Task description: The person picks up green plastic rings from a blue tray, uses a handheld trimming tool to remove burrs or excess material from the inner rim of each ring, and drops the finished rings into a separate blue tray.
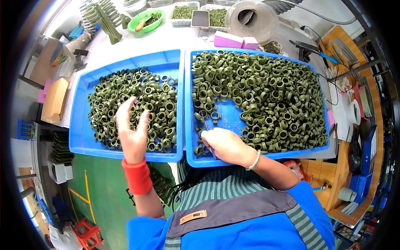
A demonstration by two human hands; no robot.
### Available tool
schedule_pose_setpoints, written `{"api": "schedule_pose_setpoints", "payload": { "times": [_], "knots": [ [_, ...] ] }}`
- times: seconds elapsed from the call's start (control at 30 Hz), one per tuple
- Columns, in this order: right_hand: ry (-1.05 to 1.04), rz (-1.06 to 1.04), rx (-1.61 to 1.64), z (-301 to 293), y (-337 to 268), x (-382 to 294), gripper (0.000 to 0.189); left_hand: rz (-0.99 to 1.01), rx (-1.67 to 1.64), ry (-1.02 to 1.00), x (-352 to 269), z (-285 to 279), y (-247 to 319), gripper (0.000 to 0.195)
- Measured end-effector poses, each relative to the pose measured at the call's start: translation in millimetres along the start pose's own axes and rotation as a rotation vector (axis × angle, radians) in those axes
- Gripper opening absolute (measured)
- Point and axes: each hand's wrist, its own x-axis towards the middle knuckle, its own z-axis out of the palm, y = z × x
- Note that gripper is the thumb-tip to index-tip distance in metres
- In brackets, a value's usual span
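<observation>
Over the left blue plastic tray [79, 126], my left hand [132, 134] is raised with thumb and fingers apart, and nothing shows between them. Beneath it lies a heap of olive-green plastic ring-shaped parts [109, 93], each with a small block on its side. My right hand [226, 144] is closed around a thin metal tool [204, 120] at the left side of the right blue tray [230, 115]. Its exact kind is unclear. A larger pile of the same green rings [281, 103] curves around a bare patch of that tray. A few loose rings [215, 116] lie by the tool.
Behind the trays stand a green bowl [153, 19], clear boxes of green pieces [184, 12], a phone [200, 19], pink blocks [228, 39] and a round hopper-like container [262, 28]. A cardboard box [55, 100] sits left. A red stool [88, 233] and a seated person [64, 237] appear lower left.
</observation>
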Motion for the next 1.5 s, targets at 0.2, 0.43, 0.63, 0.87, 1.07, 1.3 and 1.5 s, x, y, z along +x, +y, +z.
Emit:
{"api": "schedule_pose_setpoints", "payload": {
  "times": [0.2,0.43,0.63,0.87,1.07,1.3,1.5],
  "knots": [
    [0.036,-0.009,-0.048,1.3,1.5,0.1,0.015,-0.308,-0.721,-0.287,-27.8,30.5,36.4,0.026],
    [0.247,0.111,0.094,-28.4,-11.8,4.2,0.016,-0.536,-0.786,-0.552,-49.0,44.8,66.8,0.026],
    [0.442,-0.118,0.174,-44.0,-16.7,1.9,0.024,-0.647,-1.004,-0.533,-50.5,55.8,75.5,0.021],
    [0.416,0.166,0.651,-43.8,-15.3,-12.1,0.020,-0.720,-1.145,-0.475,-51.5,56.7,77.4,0.019],
    [0.508,-0.041,0.382,-41.1,-12.6,-12.0,0.022,-0.707,-1.266,-0.382,-57.2,61.6,74.6,0.019],
    [0.580,0.055,0.657,-31.7,-10.8,-10.8,0.026,-0.381,-1.068,-0.299,-56.4,65.3,81.2,0.025],
    [0.575,0.126,0.575,-34.6,-15.3,-6.8,0.021,-0.312,-1.029,-0.307,-59.6,65.9,85.4,0.024]
  ]
}}
